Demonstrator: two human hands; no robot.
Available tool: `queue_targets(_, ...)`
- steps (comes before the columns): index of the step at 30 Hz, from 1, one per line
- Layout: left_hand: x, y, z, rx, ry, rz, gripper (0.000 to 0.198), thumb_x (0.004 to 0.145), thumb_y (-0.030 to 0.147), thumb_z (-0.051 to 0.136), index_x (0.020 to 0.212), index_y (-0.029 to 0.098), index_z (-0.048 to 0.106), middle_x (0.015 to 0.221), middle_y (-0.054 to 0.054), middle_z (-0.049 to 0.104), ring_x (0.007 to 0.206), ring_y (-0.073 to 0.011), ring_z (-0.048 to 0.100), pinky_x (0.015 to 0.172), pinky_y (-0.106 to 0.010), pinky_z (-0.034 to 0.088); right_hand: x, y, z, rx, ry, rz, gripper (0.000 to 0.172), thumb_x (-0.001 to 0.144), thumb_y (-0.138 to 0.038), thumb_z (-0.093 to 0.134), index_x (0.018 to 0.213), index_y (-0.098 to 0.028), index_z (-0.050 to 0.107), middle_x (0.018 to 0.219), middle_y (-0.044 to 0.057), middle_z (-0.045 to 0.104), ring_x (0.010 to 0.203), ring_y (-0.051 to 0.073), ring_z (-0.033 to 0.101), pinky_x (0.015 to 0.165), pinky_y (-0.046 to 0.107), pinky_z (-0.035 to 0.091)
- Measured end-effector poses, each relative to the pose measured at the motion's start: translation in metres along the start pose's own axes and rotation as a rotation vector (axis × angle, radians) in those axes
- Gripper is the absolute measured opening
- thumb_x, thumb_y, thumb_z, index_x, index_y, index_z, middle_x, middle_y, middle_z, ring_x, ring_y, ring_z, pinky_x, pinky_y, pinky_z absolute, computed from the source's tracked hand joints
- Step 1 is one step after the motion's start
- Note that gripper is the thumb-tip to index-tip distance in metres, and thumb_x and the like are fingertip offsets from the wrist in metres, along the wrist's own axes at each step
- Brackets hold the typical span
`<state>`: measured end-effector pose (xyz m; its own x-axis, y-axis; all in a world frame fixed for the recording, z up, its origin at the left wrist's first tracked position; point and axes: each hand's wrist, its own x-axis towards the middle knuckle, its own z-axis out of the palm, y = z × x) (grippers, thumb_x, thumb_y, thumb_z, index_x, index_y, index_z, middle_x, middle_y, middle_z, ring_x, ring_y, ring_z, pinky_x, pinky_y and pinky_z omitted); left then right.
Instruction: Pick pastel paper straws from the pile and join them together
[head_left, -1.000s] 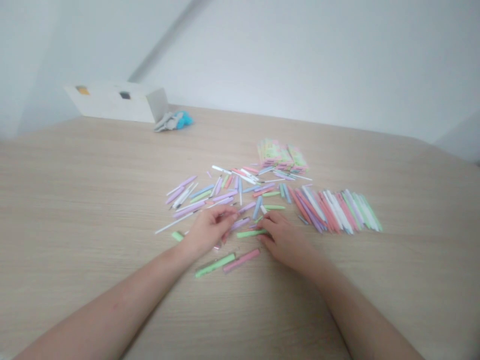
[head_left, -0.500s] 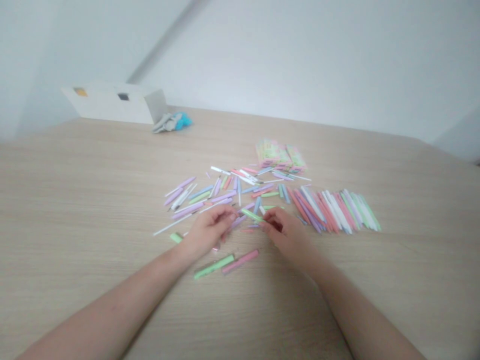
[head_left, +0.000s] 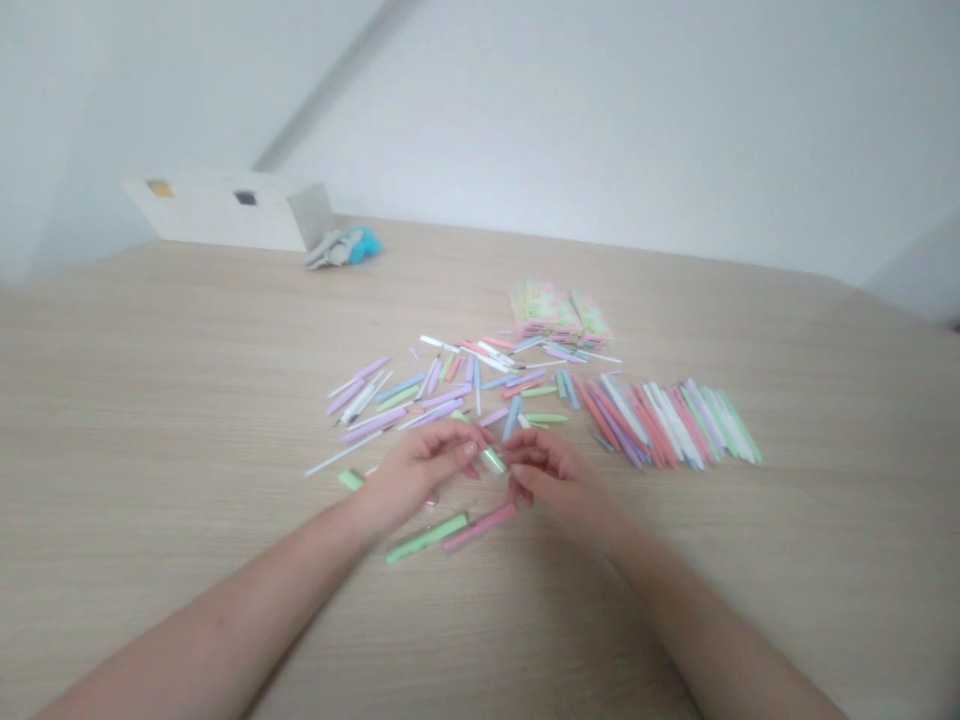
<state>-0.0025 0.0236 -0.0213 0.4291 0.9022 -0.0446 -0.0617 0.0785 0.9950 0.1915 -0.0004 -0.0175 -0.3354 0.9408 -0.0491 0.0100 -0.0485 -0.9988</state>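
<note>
Between my two hands is a light-green pen (head_left: 493, 460), its ends covered by my fingers. My left hand (head_left: 431, 462) pinches one end with thumb and forefinger. The fingers of my right hand (head_left: 551, 475) close on the other end. Just below lie a green pen piece (head_left: 427, 538) and a pink pen piece (head_left: 480, 527), side by side on the table. Behind my hands, loose purple, blue, green and white pen parts (head_left: 375, 422) are scattered, with thin white refills (head_left: 343, 455) among them. Blur hides the finer detail of the held pen.
To the right, many pastel pens (head_left: 667, 425) lie in a slanted row. Stacked pink-and-green packets (head_left: 559, 312) stand at the back. A white box (head_left: 229, 215) and a crumpled grey-and-blue item (head_left: 345, 247) sit far left, near the wall.
My hands have drawn closer together and slightly nearer to me. The green pen has come down with them, and less of it shows between my fingers. The scattered parts look unchanged.
</note>
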Motion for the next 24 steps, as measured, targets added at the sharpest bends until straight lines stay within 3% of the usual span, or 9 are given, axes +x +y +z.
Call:
queue_targets(5,0.000,-0.001,0.003,-0.158,-0.050,0.020,0.016,0.079,0.030,0.066,0.082,0.014,0.069,0.100,-0.007,0.066,0.073,-0.0114,0.059,0.067,-0.021,0.047,-0.002,0.001,0.006,-0.054,-0.006,-0.032,0.021,0.078,-0.022,0.060,0.096,-0.019,0.051,0.084,0.002,0.063,0.064,0.010,0.056,0.056,0.024,0.044)
queue_targets(10,0.001,0.005,0.006,-0.356,0.022,0.005,0.011,0.073,0.023,0.072,0.078,0.013,0.068,0.122,-0.008,0.057,0.087,-0.0148,0.062,0.076,-0.024,0.051,-0.004,0.002,0.005,-0.315,0.211,-0.187,0.007,0.082,-0.019,0.052,0.089,-0.019,0.056,0.075,0.000,0.058,0.064,0.011,0.053,0.056,0.023,0.041)
queue_targets(12,0.002,0.005,0.004,-0.377,0.016,-0.030,0.011,0.073,0.021,0.072,0.079,0.012,0.068,0.115,-0.008,0.060,0.084,-0.0136,0.062,0.074,-0.023,0.052,-0.006,0.000,0.002,-0.368,0.293,-0.243,0.007,0.082,-0.021,0.055,0.088,-0.019,0.057,0.072,-0.001,0.056,0.063,0.011,0.052,0.057,0.023,0.041)
queue_targets(15,0.002,0.003,0.002,-0.387,-0.080,-0.108,0.013,0.074,0.021,0.072,0.083,0.012,0.067,0.093,-0.006,0.065,0.079,-0.0133,0.063,0.072,-0.023,0.053,-0.010,-0.006,0.002,-0.348,0.317,-0.313,0.011,0.080,-0.026,0.061,0.089,-0.021,0.061,0.068,-0.001,0.055,0.061,0.011,0.051,0.055,0.023,0.042)
queue_targets(18,0.001,0.000,0.002,-0.413,-0.121,-0.096,0.014,0.076,0.022,0.070,0.085,0.013,0.066,0.082,-0.004,0.065,0.074,-0.0118,0.063,0.070,-0.022,0.052,-0.012,-0.011,0.005,-0.218,0.277,-0.336,0.014,0.076,-0.027,0.067,0.088,-0.022,0.064,0.066,-0.001,0.055,0.059,0.011,0.051,0.051,0.022,0.042)
queue_targets(21,0.000,0.000,0.005,-0.400,-0.139,-0.076,0.014,0.077,0.023,0.070,0.083,0.012,0.065,0.071,-0.003,0.063,0.061,-0.0080,0.058,0.057,-0.016,0.046,-0.012,-0.014,0.009,-0.070,0.219,-0.289,0.016,0.072,-0.027,0.071,0.086,-0.022,0.065,0.057,-0.004,0.051,0.047,0.008,0.047,0.041,0.019,0.038)
queue_targets(24,0.000,0.001,0.008,-0.392,-0.125,-0.071,0.017,0.075,0.025,0.072,0.081,0.011,0.065,0.066,-0.002,0.061,0.057,-0.0069,0.054,0.054,-0.015,0.042,-0.013,-0.012,0.009,0.065,0.113,-0.246,0.016,0.076,-0.028,0.068,0.091,-0.022,0.066,0.054,-0.005,0.051,0.041,0.006,0.046,0.038,0.019,0.036)
